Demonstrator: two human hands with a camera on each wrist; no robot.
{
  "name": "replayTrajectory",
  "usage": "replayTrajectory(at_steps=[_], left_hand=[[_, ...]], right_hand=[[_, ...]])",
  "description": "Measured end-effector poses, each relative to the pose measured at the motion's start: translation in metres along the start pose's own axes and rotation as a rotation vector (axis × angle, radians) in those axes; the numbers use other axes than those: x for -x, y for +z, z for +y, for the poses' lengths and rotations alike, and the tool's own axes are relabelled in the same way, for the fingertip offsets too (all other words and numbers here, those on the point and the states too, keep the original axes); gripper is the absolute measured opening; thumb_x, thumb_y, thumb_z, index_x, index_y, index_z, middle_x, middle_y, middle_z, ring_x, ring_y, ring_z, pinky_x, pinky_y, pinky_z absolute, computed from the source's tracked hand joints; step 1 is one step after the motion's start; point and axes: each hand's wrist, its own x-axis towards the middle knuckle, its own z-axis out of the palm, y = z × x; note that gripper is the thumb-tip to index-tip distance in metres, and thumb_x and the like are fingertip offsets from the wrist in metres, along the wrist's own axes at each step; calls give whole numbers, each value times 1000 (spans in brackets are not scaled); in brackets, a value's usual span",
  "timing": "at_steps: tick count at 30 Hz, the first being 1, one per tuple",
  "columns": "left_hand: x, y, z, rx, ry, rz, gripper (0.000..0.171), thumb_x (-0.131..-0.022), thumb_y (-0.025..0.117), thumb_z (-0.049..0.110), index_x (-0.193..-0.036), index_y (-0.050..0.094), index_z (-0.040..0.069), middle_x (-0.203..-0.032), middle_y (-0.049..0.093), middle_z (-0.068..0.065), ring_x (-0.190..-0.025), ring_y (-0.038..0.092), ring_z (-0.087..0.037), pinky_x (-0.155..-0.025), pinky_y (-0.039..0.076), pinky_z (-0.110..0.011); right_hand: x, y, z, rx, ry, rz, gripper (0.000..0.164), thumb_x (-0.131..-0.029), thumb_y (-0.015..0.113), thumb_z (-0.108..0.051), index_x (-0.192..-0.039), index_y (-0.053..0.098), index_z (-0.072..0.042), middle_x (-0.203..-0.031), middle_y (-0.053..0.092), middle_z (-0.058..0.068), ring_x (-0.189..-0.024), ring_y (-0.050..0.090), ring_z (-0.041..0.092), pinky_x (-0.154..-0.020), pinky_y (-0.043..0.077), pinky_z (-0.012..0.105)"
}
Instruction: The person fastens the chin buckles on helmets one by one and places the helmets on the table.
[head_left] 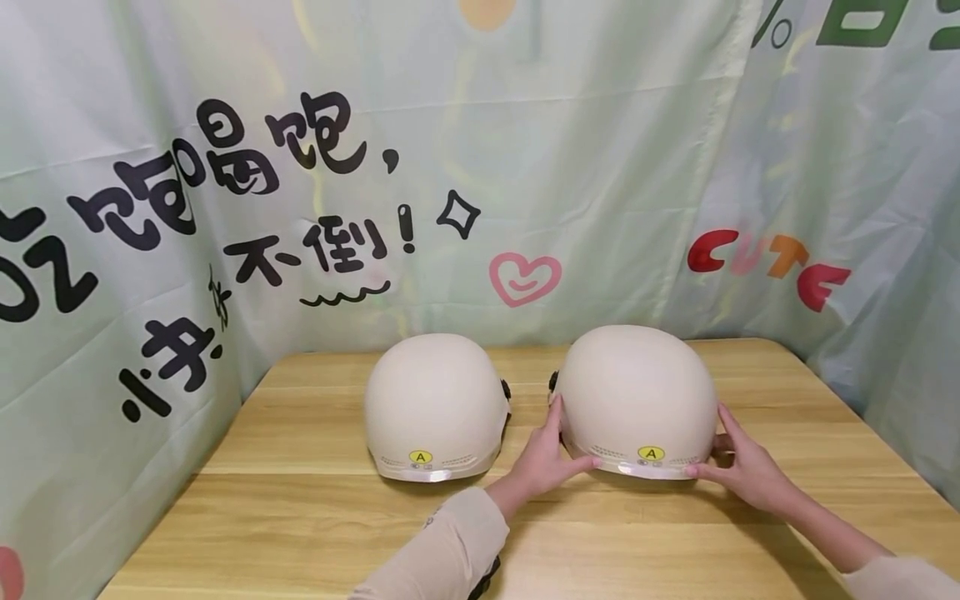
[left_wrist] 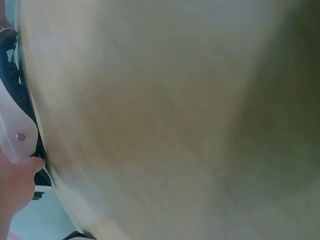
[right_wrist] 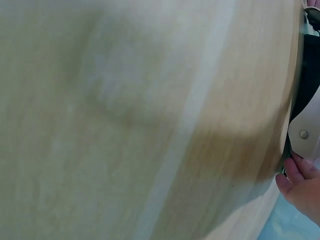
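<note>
Two cream helmets with round yellow "A" stickers stand side by side on the wooden table (head_left: pixel 337 533). Both hands grip the right helmet (head_left: pixel 637 392) from its two sides. My left hand (head_left: pixel 543 458) has its thumb on the front brim and its fingers up along the helmet's left side. On the other side, my right hand (head_left: pixel 753 477) holds it the same way, thumb at the brim. The wrist views show the helmet's riveted side flap (left_wrist: pixel 17 125) beside the left hand and a matching flap (right_wrist: pixel 306 131) beside the right. The left helmet (head_left: pixel 435 400) is untouched.
A pale printed curtain (head_left: pixel 600 167) hangs behind the table and along both its sides. A dark object (head_left: pixel 486 577) shows partly beside the left sleeve at the bottom. Black buckles (head_left: pixel 506 389) stick out from the helmets' facing sides.
</note>
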Motion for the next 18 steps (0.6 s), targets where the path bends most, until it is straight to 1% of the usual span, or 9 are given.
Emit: replayTrajectory(at_steps=[1, 2, 5, 7, 8, 11, 13, 15, 18], left_hand=[[0, 0, 1, 13, 1, 11, 108, -74, 76, 39, -149, 6, 5, -143, 39, -22, -129, 44, -27, -104, 40, -41], [0, 0, 2, 28, 12, 24, 108, -74, 77, 39, -149, 7, 6, -143, 39, -21, -129, 44, -26, -104, 40, -41], [0, 0, 4, 70, 26, 58, 107, -73, 78, 38, -150, 9, 9, -144, 39, -17, -130, 43, -23, -104, 40, -41], [-1, -1, 5, 81, 33, 79, 107, -72, 78, 37, -150, 10, 9, -145, 38, -16, -130, 43, -23, -104, 40, -41], [-1, -2, 6, 84, 36, 88, 106, -72, 78, 37, -150, 12, 8, -145, 37, -16, -130, 43, -24, -104, 40, -41], [-2, -5, 8, 82, 34, 102, 104, -72, 78, 37, -149, 15, 5, -148, 32, -15, -131, 41, -25, -103, 41, -39], [-3, -7, 11, 83, 37, 109, 103, -72, 78, 35, -147, 17, 2, -150, 28, -15, -131, 40, -25, -103, 41, -38], [-3, -10, 13, 88, 33, 109, 101, -72, 78, 34, -147, 18, 1, -150, 27, -14, -131, 40, -24, -103, 41, -37], [-4, -14, 18, 87, 28, 112, 101, -72, 78, 35, -146, 19, 1, -149, 29, -15, -129, 43, -25, -101, 42, -35]], right_hand=[[0, -1, 0, 0, -2, 3, 109, -74, 78, -23, -147, 3, 4, -100, 65, 23, -81, 49, -14, -72, 49, 35], [0, -2, -1, -3, -4, 6, 108, -73, 78, -23, -147, 3, 5, -99, 66, 23, -80, 48, -15, -71, 50, 35], [0, -4, -4, -29, -21, 20, 107, -73, 78, -21, -146, 5, 6, -98, 66, 25, -80, 46, -18, -76, 51, 50], [-1, -6, -7, -32, -28, 37, 105, -73, 78, -20, -145, 7, 7, -97, 66, 26, -80, 44, -20, -78, 49, 55], [-2, -7, -8, -29, -30, 47, 105, -73, 78, -20, -145, 8, 8, -97, 66, 27, -80, 43, -21, -79, 49, 56], [-4, -10, -11, -7, -24, 73, 103, -73, 79, -20, -143, 11, 12, -96, 66, 27, -78, 42, -22, -78, 50, 52], [-5, -12, -14, 5, -19, 83, 102, -72, 79, -20, -142, 13, 14, -94, 67, 26, -76, 44, -21, -76, 51, 48], [-5, -15, -17, 14, -12, 79, 102, -72, 79, -21, -141, 14, 15, -93, 67, 26, -75, 45, -19, -73, 52, 40], [-6, -20, -20, 25, -4, 62, 100, -73, 79, -21, -140, 15, 17, -93, 67, 26, -75, 46, -18, -69, 51, 28]])
